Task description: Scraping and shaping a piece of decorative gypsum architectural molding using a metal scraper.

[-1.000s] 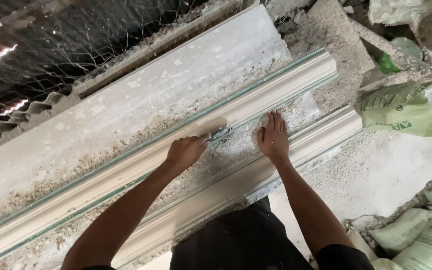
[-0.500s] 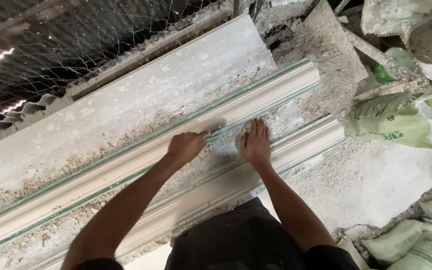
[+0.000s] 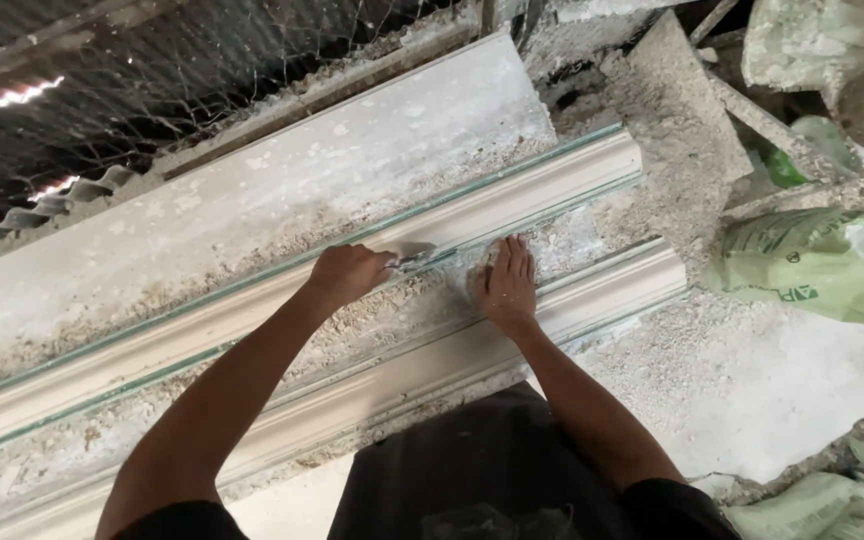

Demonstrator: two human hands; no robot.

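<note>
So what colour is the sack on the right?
Pale green with darker green print, dusted with white powder: the sack shows best in the head view.

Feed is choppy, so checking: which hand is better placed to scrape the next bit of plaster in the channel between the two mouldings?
Left, probably. The left hand already grips the scraper, blade on the plaster channel. The right hand lies flat, empty, beside it.

matt plaster moulding [image 3: 552, 190], metal scraper [image 3: 414, 256], crumbly rubble [image 3: 372, 310]
</note>
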